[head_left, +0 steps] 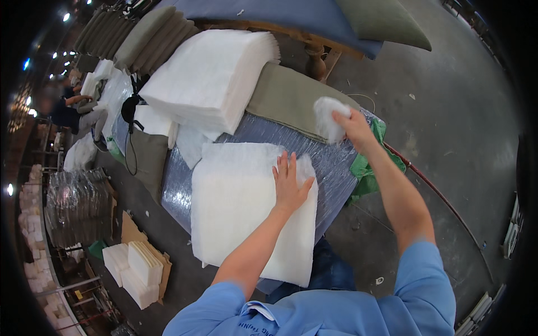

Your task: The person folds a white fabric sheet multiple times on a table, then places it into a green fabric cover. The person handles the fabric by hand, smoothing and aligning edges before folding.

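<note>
One fluffy white pad [238,215] lies under the left hand [290,189]

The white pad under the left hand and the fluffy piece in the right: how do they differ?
The white pad is far larger than the fluffy piece. The pad is roughly square; the fluffy piece is irregular. The pad lies on the blue surface under the left hand, while the fluffy piece is gripped in the right hand. Both are white.
</note>
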`<state>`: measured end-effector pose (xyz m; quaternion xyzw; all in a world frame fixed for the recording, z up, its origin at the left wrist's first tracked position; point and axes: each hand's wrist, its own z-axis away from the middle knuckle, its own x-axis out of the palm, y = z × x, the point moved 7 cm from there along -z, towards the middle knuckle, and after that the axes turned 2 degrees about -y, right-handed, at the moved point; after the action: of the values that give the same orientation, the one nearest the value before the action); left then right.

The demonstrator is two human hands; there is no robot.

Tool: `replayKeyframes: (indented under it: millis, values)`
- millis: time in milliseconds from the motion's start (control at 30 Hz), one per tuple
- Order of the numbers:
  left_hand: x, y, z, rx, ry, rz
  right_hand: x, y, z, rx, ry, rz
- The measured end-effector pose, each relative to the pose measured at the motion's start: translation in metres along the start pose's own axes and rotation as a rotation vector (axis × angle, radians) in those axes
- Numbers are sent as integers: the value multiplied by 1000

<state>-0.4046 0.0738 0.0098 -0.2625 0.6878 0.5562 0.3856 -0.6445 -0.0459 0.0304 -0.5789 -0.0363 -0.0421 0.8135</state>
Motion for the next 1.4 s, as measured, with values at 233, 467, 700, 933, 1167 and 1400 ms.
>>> replayKeyframes:
  millis: [233, 467, 700, 933, 1167, 1400]
  values:
    - [-28, 7, 31, -561, -206, 1224, 93, 72, 108, 78, -212, -113]
    - [-53, -44, 108, -902, -161, 1426, 149, 100, 189, 404, -512, -348]
    - [-86, -71, 185, -949, -34, 1552, 195, 121, 230, 370, -390, -367]
    - [-126, -107, 256, -893, 105, 1802, 251, 125, 276, 416, -295, -440]
    - [-172, -118, 301, -828, 165, 1907, 302, 119, 309, 415, -302, -585]
    - [-213, -141, 334, -801, 337, 1728, 324, 126, 318, 348, -217, -409]
